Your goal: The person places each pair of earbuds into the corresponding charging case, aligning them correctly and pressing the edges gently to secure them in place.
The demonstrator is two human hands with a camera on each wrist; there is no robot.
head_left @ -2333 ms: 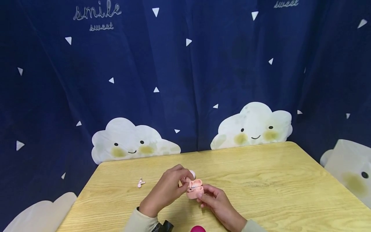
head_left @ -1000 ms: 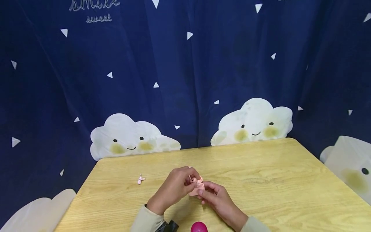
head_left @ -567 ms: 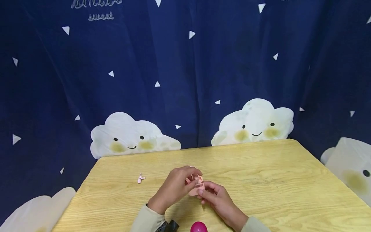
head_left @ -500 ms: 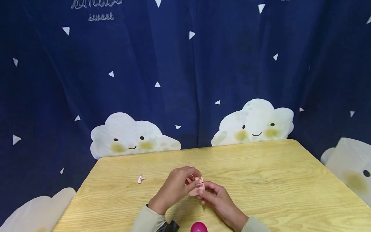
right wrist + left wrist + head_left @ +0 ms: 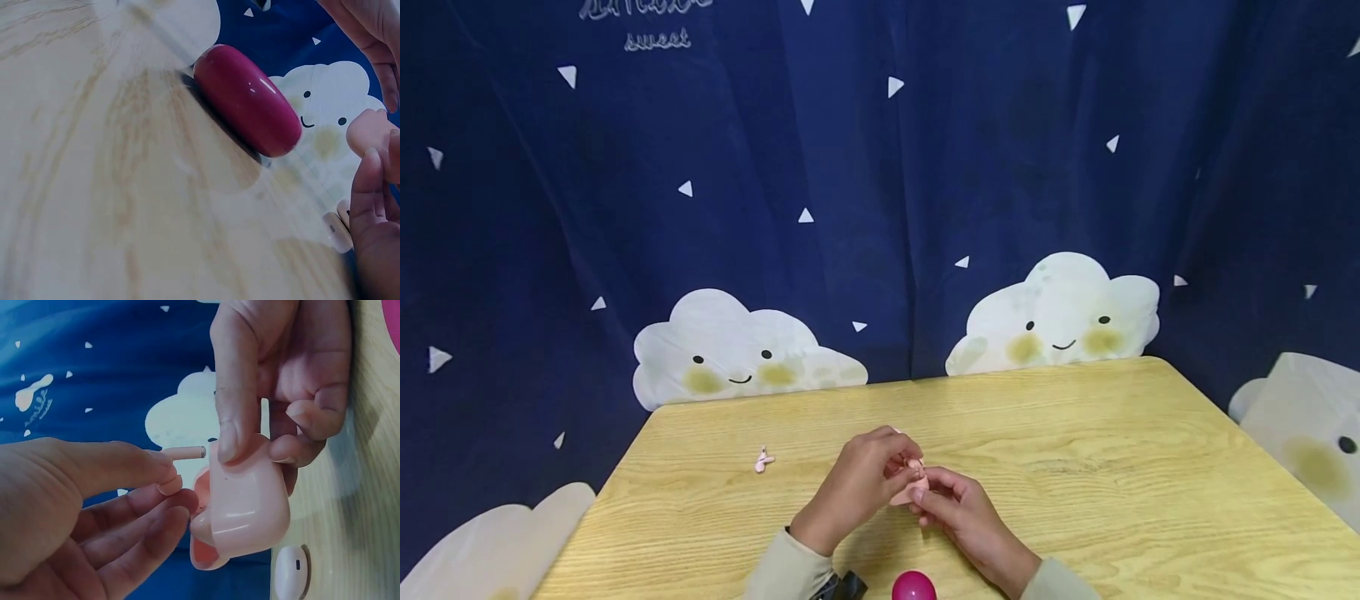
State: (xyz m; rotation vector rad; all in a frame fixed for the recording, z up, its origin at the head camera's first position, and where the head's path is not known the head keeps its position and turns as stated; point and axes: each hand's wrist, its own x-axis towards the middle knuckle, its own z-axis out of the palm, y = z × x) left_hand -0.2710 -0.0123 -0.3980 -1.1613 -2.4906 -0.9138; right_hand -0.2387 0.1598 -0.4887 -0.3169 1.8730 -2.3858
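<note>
My right hand (image 5: 966,521) holds a glossy pink earbud case (image 5: 253,497) above the table, thumb on its face and lid flipped back. My left hand (image 5: 857,475) pinches a pink earbud (image 5: 186,452) between thumb and fingers right beside the case's mouth, the metal-tipped end of its stem toward the case. Inside the mouth shows a rounded pink part (image 5: 201,525). From the head, the left fingers cover most of the earbud and lid. In the right wrist view the case (image 5: 369,131) sits between both hands.
Small pale pink earbuds (image 5: 763,459) lie on the wooden table (image 5: 1075,467) to the left. A pale rounded case (image 5: 292,572) rests on the table behind the hands. Near the front edge stands a glossy magenta rounded object (image 5: 913,586). A dark blue cloud-print curtain (image 5: 850,167) hangs behind.
The left hand has shifted slightly right and closer over the case with the earbud, hiding more of the open lid. The right hand keeps its hold on the case. The head view has tilted a little.
</note>
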